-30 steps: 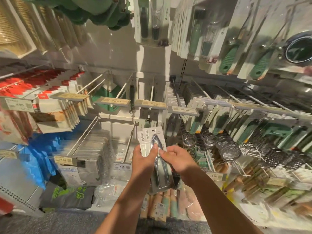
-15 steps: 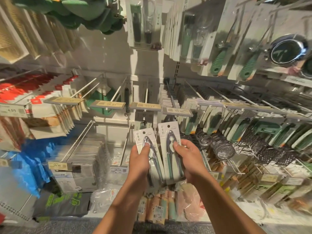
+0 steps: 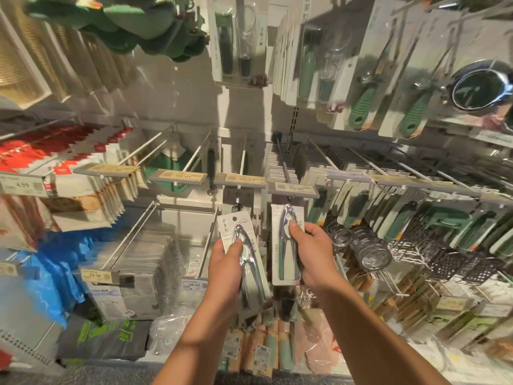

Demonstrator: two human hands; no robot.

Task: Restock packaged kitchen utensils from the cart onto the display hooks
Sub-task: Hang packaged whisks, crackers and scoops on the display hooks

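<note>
The person stands before a wall of display hooks (image 3: pixel 280 159) with a packaged nutcracker in each hand. The left hand (image 3: pixel 226 262) grips a carded nutcracker (image 3: pixel 244 254) by its lower half, thumb pressed across the metal jaws, holding it tilted below the price tag reading 13.50 (image 3: pixel 241 179). The right hand (image 3: pixel 311 254) pinches a second carded nutcracker (image 3: pixel 286 243) from the side and holds it upright, its top just under the price tag (image 3: pixel 293 187) at the end of a dark hook. Neither pack hangs on a hook yet, so this pair is still to be placed; the hook above the right pack looks like the likely target, though that is only a judgement. The cart is out of view, so how much stock remains cannot be told. Neighbouring hooks to the right are already full of green-handled tools (image 3: pixel 358 207).

A second ago both packs were stacked together in front of the chest, the two hands touching. Half a second ago they were separated side by side. Now the hands are well apart and the right pack has risen toward the hook.
</note>
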